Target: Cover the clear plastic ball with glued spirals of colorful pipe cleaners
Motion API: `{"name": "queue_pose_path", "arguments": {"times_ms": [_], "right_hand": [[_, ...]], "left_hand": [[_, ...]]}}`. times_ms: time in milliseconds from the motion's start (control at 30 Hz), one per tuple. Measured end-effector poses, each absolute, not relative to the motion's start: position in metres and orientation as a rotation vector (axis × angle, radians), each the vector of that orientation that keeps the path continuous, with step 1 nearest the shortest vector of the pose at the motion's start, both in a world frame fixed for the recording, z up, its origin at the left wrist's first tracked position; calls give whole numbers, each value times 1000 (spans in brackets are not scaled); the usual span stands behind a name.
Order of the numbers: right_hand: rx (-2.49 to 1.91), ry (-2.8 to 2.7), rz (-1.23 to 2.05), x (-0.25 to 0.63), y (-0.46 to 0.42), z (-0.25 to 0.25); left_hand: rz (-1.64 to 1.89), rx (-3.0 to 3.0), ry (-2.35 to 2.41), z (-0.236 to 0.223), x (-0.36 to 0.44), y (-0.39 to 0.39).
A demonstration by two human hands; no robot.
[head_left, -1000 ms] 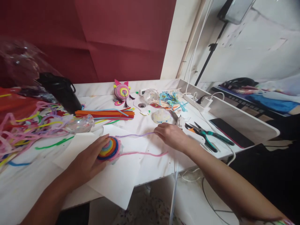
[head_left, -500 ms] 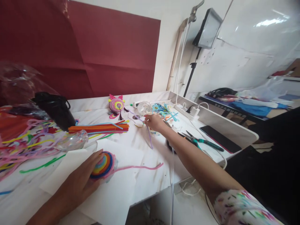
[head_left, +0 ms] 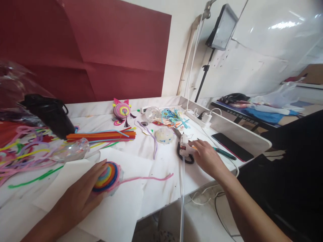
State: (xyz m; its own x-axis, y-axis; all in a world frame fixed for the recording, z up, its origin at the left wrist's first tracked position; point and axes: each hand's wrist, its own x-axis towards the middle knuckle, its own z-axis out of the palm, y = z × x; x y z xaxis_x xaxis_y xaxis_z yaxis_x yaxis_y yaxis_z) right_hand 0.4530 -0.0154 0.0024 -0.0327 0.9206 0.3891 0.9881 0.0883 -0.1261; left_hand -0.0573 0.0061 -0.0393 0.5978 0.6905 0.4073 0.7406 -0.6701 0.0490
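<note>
My left hand (head_left: 80,195) is curled round the near side of a rainbow coil of pipe cleaners (head_left: 107,176) that stands on white paper (head_left: 121,208); a pink tail (head_left: 148,178) trails from the coil to the right. My right hand (head_left: 207,156) reaches to the white glue gun (head_left: 184,148) near the table's right edge, fingers closing on its body. A purple pipe cleaner (head_left: 152,143) lies loose on the table between the two hands.
An orange bundle of pipe cleaners (head_left: 101,136), a tangled pile (head_left: 27,148), a black bag (head_left: 47,114), a cat-shaped coil figure (head_left: 121,111), clear balls (head_left: 151,114), pliers (head_left: 223,153) and a phone (head_left: 232,146) lie around. A cord hangs off the front edge.
My right hand dropped the purple pipe cleaner at the table's middle, then came back right to the glue gun. The left hand stayed on the coil.
</note>
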Motion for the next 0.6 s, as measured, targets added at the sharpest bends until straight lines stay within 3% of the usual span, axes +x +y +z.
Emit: {"name": "queue_pose_path", "arguments": {"times_ms": [200, 600], "right_hand": [[-1909, -2122, -108, 466, -21, -19], [-2292, -2176, 20, 438, -7, 15]], "left_hand": [[-668, -2649, -1252, -49, -54, 8], [-626, -2742, -1313, -53, -55, 14]]}}
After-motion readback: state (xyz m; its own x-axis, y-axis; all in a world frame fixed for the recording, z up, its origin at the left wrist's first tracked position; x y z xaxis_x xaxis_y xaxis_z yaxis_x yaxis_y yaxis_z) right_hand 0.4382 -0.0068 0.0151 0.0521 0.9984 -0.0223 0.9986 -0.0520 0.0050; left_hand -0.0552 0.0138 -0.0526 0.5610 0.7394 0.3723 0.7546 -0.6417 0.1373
